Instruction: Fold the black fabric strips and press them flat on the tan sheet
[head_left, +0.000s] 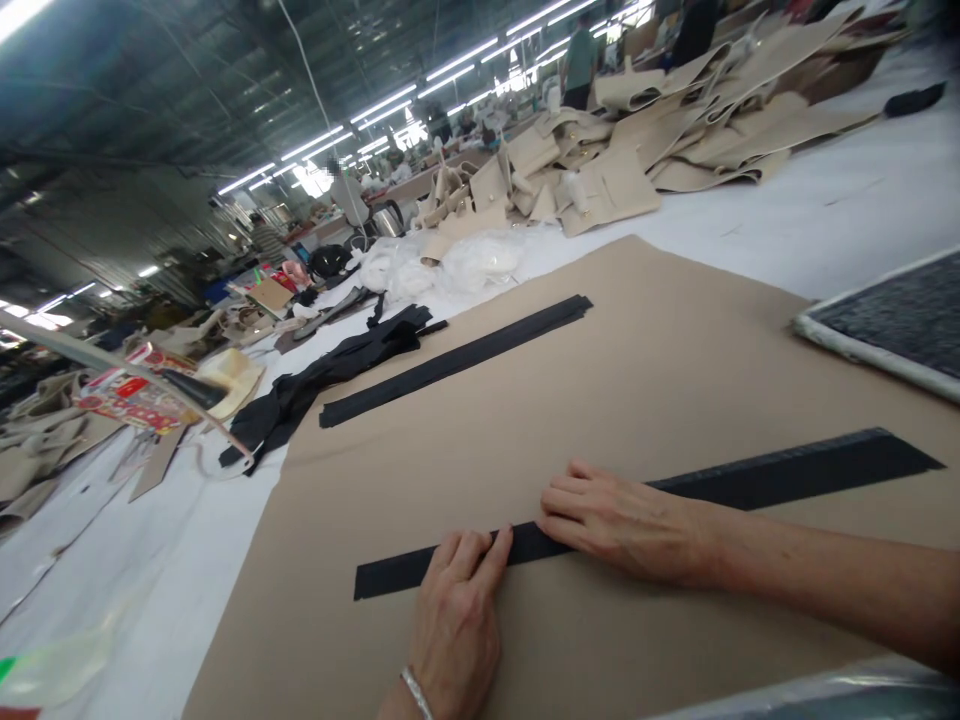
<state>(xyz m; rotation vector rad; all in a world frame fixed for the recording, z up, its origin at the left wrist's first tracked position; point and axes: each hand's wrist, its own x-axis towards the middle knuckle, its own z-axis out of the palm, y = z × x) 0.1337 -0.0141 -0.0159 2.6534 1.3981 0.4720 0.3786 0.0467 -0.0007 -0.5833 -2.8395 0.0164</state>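
A long black strip point(795, 473) lies slantwise on a large beige sheet point(675, 370). My left hand point(459, 605) is closed at the strip's left part, its bent fingers pressing on the black surface. To its right, my right hand point(619, 520) rests across the same strip, fingers curled together against it; what is under the fingertips is hidden. The strip shows on both sides of each hand. Farther up the sheet lies a second dark stack of strips point(457, 360), touched by neither hand.
Crumpled black fabric point(330, 375) lies left of the sheet on the white tabletop point(817, 200). Beige cut pieces point(615, 185) are heaped at the back, beside clear plastic point(480, 262). A dark board with a pale edge point(892, 320) sits at right. A person point(579, 62) stands far behind.
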